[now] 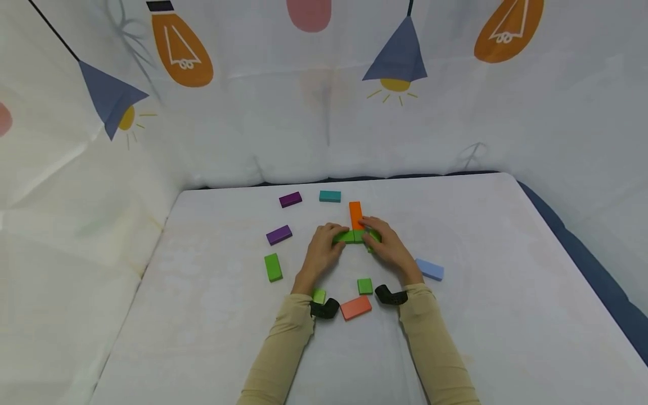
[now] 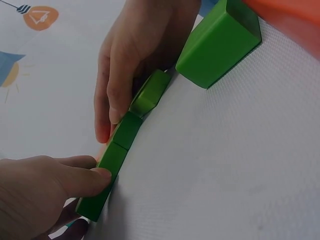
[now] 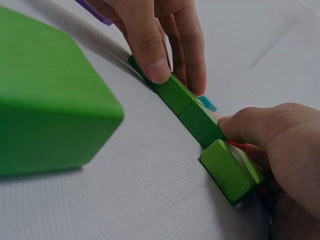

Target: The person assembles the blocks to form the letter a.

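A row of green blocks lies in the middle of the table. My left hand [image 1: 322,250] pinches the longer left green block [image 2: 102,185], thumb on its near side and fingers behind. A small green block [image 3: 201,124] sits end to end with it. My right hand [image 1: 386,243] curls over the right end of the row, its thumb at the small block and a light green block [image 3: 230,170] against its fingers. Some of those fingers are hidden. Beyond the row an orange block [image 1: 356,215] stretches away from me, its near end close to the small green block.
Purple blocks [image 1: 279,235] and a teal block [image 1: 330,196] lie left and behind. A green block [image 1: 273,267] is left of my left hand; a blue block [image 1: 430,269] is beside my right wrist. Closer to me lie a green cube [image 1: 365,286] and a coral block [image 1: 356,308].
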`<state>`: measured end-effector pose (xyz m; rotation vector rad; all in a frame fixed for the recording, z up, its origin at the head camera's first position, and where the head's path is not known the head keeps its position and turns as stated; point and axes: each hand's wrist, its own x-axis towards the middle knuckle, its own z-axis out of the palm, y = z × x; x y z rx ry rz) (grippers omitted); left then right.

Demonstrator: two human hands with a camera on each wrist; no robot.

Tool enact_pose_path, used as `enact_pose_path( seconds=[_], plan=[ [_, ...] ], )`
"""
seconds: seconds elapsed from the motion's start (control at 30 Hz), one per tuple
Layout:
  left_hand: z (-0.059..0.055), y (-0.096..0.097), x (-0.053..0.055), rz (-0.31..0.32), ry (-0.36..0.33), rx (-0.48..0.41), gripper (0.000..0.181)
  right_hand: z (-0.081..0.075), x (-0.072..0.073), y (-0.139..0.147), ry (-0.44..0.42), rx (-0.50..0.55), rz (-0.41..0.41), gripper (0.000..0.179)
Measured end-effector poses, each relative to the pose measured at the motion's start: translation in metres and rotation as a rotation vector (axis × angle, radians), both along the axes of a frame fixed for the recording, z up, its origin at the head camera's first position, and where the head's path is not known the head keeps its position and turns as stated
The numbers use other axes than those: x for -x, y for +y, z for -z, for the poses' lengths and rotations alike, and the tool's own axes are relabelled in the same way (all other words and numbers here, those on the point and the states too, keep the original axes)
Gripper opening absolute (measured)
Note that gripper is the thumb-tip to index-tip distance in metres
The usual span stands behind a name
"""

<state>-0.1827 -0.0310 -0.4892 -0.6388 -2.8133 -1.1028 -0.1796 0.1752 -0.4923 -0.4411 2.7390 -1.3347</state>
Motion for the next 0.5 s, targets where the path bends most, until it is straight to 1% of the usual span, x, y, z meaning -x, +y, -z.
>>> enact_pose_path(
  seconds=[0.17,0.5],
  plan=[
    [-0.0015,0.0,-0.0008,0.007,-0.011,-0.012,0.034,-0.0003,-0.0001,0.0005,-0.003,-0.002,0.0,0.043],
    [-0.0038,0.0007,-0.0027,0.03,-0.004,0.038,0.039,-0.0034,-0.0019,-0.001,-0.019,-0.001,0.002,0.043]
  ],
)
